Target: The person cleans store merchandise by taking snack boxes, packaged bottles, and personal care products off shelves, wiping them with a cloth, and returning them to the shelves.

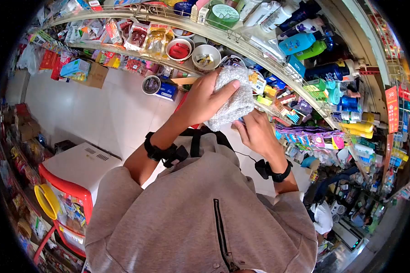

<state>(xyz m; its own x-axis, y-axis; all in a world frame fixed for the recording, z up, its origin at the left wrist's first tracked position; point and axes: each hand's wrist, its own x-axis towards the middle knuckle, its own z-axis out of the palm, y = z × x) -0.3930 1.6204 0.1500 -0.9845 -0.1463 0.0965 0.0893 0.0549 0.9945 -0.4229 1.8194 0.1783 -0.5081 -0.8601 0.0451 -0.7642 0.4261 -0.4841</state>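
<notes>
A grey, fluffy folded cloth (234, 98) is gripped in my left hand (202, 100), with the thumb lying across its top. Just right of and below it, my right hand (258, 133) is closed, its thumb near the cloth's lower edge. A sliver of blue shows by those fingertips, but what they hold is mostly hidden. Beyond the cloth, a white bowl of small packets (206, 58) and a bowl with red contents (178, 49) stand on the shelf.
Curved shelves (168, 20) of packaged goods wrap around the front and right. Bottles (297, 44) crowd the upper right. A white cup (151, 85) and a blue box (167, 91) sit near the lower shelf. A red-framed freezer (84, 164) stands left; a person (322, 217) is at lower right.
</notes>
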